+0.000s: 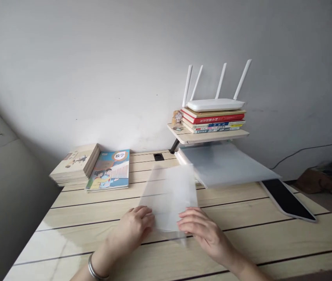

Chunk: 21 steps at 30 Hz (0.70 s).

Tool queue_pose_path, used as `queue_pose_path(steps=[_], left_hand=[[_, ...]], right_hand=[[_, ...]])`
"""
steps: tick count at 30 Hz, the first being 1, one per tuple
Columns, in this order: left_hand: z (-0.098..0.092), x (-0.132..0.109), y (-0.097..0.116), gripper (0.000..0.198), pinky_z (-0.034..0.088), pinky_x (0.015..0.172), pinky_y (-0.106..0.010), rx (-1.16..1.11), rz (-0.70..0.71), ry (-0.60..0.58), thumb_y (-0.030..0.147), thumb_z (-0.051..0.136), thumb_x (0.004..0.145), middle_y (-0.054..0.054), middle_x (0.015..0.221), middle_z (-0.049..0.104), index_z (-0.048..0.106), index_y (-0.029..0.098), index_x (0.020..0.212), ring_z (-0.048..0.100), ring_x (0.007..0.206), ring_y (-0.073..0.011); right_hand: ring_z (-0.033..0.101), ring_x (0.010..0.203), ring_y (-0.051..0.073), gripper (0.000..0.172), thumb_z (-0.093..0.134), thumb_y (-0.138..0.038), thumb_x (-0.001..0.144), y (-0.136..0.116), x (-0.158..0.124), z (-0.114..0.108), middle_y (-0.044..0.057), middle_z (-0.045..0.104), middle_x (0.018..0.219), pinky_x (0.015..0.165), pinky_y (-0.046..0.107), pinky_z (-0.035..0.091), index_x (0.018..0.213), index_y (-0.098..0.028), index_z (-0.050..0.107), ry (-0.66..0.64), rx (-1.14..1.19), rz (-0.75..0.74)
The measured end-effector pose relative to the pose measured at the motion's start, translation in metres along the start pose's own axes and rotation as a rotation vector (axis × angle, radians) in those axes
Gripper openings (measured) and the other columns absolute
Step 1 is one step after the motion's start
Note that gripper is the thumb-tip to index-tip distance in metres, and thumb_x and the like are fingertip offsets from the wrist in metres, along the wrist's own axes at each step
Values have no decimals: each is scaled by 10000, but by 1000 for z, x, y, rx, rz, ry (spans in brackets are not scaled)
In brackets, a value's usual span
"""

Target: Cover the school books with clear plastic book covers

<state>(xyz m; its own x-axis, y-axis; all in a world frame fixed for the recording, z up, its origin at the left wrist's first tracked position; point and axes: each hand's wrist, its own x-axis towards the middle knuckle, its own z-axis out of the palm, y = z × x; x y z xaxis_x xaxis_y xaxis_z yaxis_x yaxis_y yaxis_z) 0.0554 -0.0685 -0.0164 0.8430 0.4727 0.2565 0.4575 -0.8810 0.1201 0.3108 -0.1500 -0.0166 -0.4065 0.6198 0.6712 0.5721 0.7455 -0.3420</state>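
Note:
A translucent plastic sheet [170, 195], slightly blurred, lies in front of me over the wooden desk, its near end between my two hands. My left hand [135, 226], with a silver bangle at the wrist, is closed on the sheet's left edge with curled fingers. On the opposite edge, my right hand [202, 228] grips the sheet, fingers close together and thumb hidden beneath. To the right behind it, a larger stack of clear plastic sheets [227, 164] reaches under a small raised shelf.
A stack of books [75, 162] and a blue-covered textbook [110, 169] sit at the back left of the desk [95, 216]. The shelf [212, 136] carries books [215, 121], a figurine [178, 117] and a white router [215, 104]. A dark-screened tablet [288, 199] lies at right.

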Motion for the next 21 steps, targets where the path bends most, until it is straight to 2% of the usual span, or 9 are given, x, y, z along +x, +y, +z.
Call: queue_pose_path(steps=[4,8,11,13,14,17,21], left_hand=[[-3,3,5,256,512,791,-307,-96,-54,6,193,419,894,-75,1018,670,651,203,1002,637,886,-187],[3,7,1,230,490,715,-257,-243,-266,17,146,457,845,-57,876,684,682,187,821,637,793,-173],[7,7,-5,170,460,674,-243,-331,-430,42,144,508,787,-45,820,668,654,185,710,620,739,-163],[8,7,-9,132,433,640,-237,-351,-489,59,162,534,763,-36,782,644,618,184,664,593,691,-152],[8,7,-10,119,419,620,-235,-355,-507,69,179,549,755,-31,757,628,596,183,645,576,665,-147],[7,8,-13,206,377,573,-234,-364,-521,93,291,576,769,-18,680,569,529,185,598,523,609,-142],[4,8,-14,401,348,556,-247,-397,-472,114,445,406,871,-17,617,504,461,194,563,479,569,-144]], right_hand=[[599,986,173,231,491,-92,869,5,-4,1,15,698,880,852,324,503,941,-264,626,39,152,119],[530,1119,232,131,549,-228,853,8,-9,3,63,660,1052,937,398,458,918,-257,659,117,202,331],[537,1104,253,230,544,-396,843,17,-14,7,98,618,1129,942,411,454,957,-226,649,334,267,697],[594,985,245,314,558,-490,805,25,-15,8,95,638,1037,845,378,515,924,-211,639,485,368,975],[615,912,237,341,588,-520,767,27,-15,8,88,647,984,788,361,538,893,-206,634,521,432,1083],[633,758,197,339,685,-493,680,30,-10,6,65,653,902,667,316,559,830,-197,617,488,609,1248],[617,635,136,262,664,-423,734,29,6,8,48,651,839,520,241,522,825,-196,572,357,709,1346]])
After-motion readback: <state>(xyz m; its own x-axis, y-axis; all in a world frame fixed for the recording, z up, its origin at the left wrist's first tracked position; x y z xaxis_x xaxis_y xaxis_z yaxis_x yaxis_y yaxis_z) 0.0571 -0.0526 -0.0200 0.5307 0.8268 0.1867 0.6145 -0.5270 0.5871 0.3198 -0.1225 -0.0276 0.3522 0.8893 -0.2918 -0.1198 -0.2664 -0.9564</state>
